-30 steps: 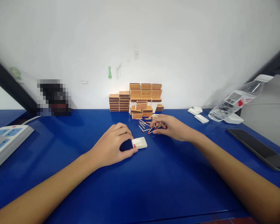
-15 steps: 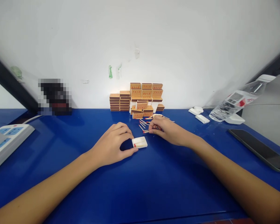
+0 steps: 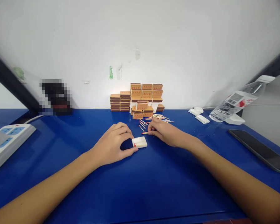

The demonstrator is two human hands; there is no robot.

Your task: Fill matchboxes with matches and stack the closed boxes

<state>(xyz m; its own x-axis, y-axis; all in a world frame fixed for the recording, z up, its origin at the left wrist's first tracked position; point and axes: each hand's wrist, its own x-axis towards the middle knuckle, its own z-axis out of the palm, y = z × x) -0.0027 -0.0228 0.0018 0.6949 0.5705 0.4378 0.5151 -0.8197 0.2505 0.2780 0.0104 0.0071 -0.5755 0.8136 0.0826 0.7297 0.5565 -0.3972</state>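
Note:
My left hand (image 3: 115,143) curls around the left end of a white matchbox tray (image 3: 142,140), thumb at its near corner and fingers at its far side. A few red-tipped matches (image 3: 137,145) lie in the tray along its near side. Between thumb and fingertips, my right hand (image 3: 164,130) pinches a match (image 3: 145,133), its red head pointing left, just beyond the tray's right end. Behind that hand a loose pile of matches (image 3: 162,117) lies on the blue table (image 3: 140,186), with several more scattered to its left.
Stacked matchboxes (image 3: 147,93) stand against the wall. White empty trays (image 3: 202,119) and a leaning plastic bottle (image 3: 238,99) are at the right, with a phone (image 3: 259,149) nearer. A power strip (image 3: 11,140) lies at the left; a pixelated dark object (image 3: 57,97) is behind it.
My right hand has shifted slightly left and nearer, bringing the pinched match closer to the tray and away from the scattered ones. My left hand has stayed at the tray.

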